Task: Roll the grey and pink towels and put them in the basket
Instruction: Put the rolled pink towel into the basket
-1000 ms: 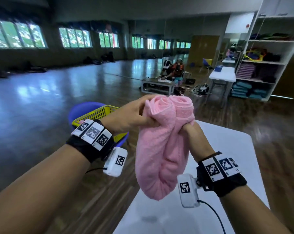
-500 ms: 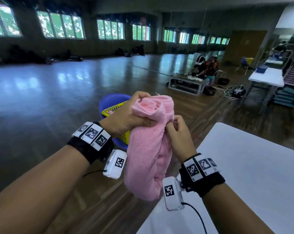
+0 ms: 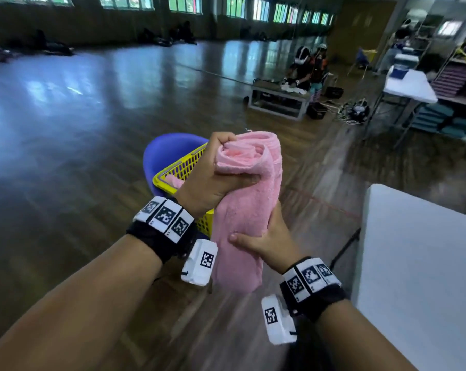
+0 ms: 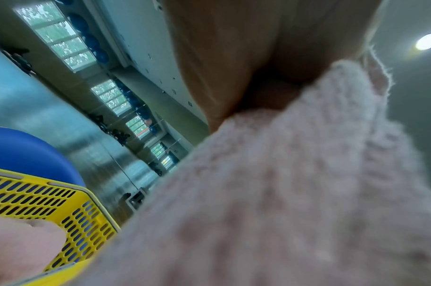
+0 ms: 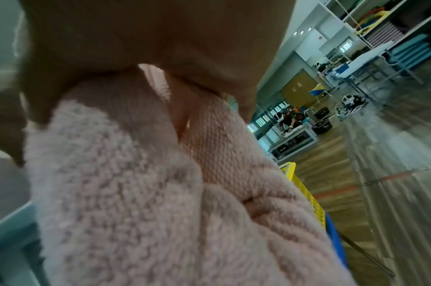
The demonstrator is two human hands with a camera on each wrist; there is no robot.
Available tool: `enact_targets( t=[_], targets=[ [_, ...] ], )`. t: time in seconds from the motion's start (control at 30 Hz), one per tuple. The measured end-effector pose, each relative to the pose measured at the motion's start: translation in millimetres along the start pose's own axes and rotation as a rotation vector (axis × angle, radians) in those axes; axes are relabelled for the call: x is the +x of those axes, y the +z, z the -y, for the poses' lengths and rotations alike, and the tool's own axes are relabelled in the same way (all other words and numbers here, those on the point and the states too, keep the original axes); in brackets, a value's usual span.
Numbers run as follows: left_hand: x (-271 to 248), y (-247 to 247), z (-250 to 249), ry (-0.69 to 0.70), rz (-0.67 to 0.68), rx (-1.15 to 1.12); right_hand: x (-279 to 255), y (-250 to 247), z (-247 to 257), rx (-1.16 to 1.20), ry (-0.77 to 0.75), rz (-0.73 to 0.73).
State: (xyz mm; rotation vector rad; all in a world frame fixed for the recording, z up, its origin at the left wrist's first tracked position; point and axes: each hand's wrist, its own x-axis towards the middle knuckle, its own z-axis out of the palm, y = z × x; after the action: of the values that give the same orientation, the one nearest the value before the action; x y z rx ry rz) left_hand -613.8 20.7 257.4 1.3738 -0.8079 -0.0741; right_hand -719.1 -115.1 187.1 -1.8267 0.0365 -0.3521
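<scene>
A rolled pink towel [image 3: 248, 199] hangs upright in the air between both hands. My left hand [image 3: 218, 170] grips its top end, fingers curled over the roll. My right hand [image 3: 264, 236] holds the roll lower down, thumb across the front. Close up, the pink towel [image 4: 283, 193] fills the left wrist view, and the same towel [image 5: 141, 193] fills the right wrist view. The yellow basket [image 3: 181, 167] sits on a blue chair [image 3: 167, 151] just behind my left hand; something pink lies inside it. No grey towel is in view.
A white table [image 3: 419, 263] stands at my right with its corner near my right wrist. Dark wooden floor lies all around. Far off, people sit by a low bench [image 3: 280, 100], beside a second white table [image 3: 408, 84] and shelves.
The towel and both hands have moved left, off the table and toward the basket. My right hand slid down from the top of the roll to its middle.
</scene>
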Motion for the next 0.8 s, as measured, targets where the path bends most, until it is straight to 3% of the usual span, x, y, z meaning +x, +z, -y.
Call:
enact_targets(
  t=[0.2, 0.33, 0.6, 0.8],
  targets=[
    [42, -84, 40, -0.043, 0.042, 0.037, 85, 60, -24, -0.076, 0.085, -0.147],
    [54, -116, 57, -0.100, 0.058, 0.036, 115, 72, -32, -0.196, 0.116, -0.148],
    [91, -137, 79, -0.206, 0.157, 0.064, 159, 61, -48, -0.286, 0.124, -0.140],
    [134, -122, 101, -0.286, 0.284, 0.023, 192, 19, -70, -0.359, 0.132, -0.124]
  ],
)
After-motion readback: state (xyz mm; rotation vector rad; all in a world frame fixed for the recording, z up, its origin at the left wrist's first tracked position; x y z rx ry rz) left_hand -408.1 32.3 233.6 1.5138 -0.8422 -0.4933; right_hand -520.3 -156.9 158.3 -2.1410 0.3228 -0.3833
